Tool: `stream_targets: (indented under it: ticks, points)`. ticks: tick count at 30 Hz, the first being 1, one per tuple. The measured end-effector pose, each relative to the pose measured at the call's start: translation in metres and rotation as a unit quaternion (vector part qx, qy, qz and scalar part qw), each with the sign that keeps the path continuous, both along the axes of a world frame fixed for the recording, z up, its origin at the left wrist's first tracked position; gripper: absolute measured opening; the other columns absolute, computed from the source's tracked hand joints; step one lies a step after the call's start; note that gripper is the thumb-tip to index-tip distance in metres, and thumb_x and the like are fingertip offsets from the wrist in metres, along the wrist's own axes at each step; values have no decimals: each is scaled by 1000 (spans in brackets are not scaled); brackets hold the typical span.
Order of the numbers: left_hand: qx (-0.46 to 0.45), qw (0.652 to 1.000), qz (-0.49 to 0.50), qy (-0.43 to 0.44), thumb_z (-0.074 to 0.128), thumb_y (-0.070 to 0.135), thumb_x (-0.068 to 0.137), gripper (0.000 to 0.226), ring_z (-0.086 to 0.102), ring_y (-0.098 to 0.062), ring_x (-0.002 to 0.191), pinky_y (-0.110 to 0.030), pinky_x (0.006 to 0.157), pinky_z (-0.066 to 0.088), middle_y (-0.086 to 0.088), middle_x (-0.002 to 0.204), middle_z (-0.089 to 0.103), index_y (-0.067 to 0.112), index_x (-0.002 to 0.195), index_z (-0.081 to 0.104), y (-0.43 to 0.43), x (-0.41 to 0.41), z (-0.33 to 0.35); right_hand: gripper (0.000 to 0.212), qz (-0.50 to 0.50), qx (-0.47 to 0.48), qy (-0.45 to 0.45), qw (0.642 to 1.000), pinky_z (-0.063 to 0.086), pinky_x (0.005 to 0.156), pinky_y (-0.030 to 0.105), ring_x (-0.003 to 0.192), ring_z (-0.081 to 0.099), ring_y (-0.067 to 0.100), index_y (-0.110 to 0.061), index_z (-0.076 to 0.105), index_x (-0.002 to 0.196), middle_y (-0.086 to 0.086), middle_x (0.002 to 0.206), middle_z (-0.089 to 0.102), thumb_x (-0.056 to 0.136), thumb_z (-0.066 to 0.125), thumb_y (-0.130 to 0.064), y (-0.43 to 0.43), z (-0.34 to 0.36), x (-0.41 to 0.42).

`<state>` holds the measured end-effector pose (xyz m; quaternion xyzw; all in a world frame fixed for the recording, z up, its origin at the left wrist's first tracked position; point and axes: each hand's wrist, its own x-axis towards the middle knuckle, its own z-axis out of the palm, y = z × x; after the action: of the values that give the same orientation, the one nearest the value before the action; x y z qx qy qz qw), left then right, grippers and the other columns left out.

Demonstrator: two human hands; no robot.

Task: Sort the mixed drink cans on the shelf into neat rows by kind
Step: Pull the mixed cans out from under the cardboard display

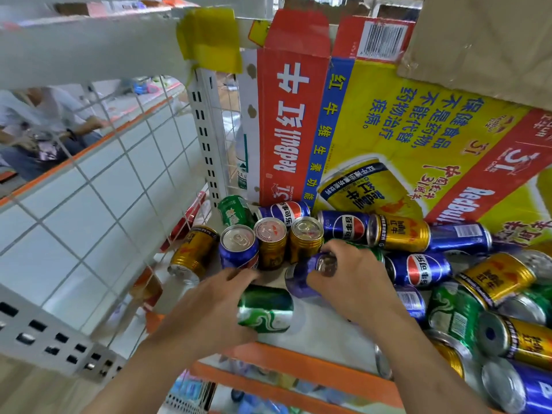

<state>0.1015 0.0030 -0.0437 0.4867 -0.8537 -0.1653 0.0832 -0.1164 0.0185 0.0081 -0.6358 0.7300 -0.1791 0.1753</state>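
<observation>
From the head view, my right hand (352,279) is curled round the top end of a blue can (300,279), which leans at the middle of the shelf (313,333), just in front of three standing cans: an upright blue can (239,246) and two gold cans (270,243). My left hand (215,300) reaches in with its fingers fairly straight toward the foot of that trio and grasps nothing that I can see. A green can (265,309) lies on its side right beside it. To the right, blue, gold and green cans lie jumbled on their sides under a tilted Red Bull carton (388,130). I judge these cans stiff but thin-walled, smooth and a little slippery. If they are full they are weighty for their size, and any lying down are ready to roll. The firmest hold is probably round the middle of the body, or over the rim from above for setting one upright.
</observation>
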Motion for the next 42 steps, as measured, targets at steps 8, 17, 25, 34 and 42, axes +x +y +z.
stream_targets:
  ticks: [8, 17, 25, 34, 42]
  points:
    - [-69, 997, -24, 20, 76, 48, 75, 89, 39, -10, 130, -24, 104, 35, 12, 145, 35, 30, 147, 26, -12, -38, 22, 29, 45, -30, 29, 998, 50, 79, 36, 90, 59, 23, -14, 65, 109, 5, 102, 65, 82, 65, -27, -16, 7, 8]
    - [-112, 992, -23, 58, 86, 48, 60, 96, 46, -17, 125, -28, 98, 43, 4, 136, 50, 21, 140, 40, -20, -44, 6, 34, 98, -18, 24, 995, 48, 85, 37, 99, 56, 28, -18, 72, 105, 6, 108, 63, 74, 63, -28, -24, 3, 5]
    - [-216, 973, -21, 82, 50, 75, 69, 72, 42, -13, 118, -39, 97, 39, 4, 118, 60, 23, 120, 55, -20, -31, -1, 38, 117, 0, 27, 993, 43, 93, 35, 110, 52, 24, -15, 62, 121, 3, 119, 59, 85, 66, -27, -30, 3, -2]
    - [-55, 969, 243, 1, 63, 32, 87, 49, 52, -23, 113, -34, 93, 44, -4, 129, 50, 25, 133, 47, -58, 37, -4, 31, 126, -75, 34, 989, 44, 94, 38, 110, 52, 25, -15, 62, 115, 3, 115, 62, 89, 61, -32, -44, -2, 19]
    - [-42, 962, 269, -25, 68, 46, 82, 70, 56, -26, 110, -36, 92, 48, -7, 130, 54, 27, 141, 36, -58, 45, -22, 36, 163, -50, 43, 984, 44, 96, 41, 112, 51, 24, -16, 58, 122, 6, 119, 58, 91, 54, -33, -76, 2, 49]
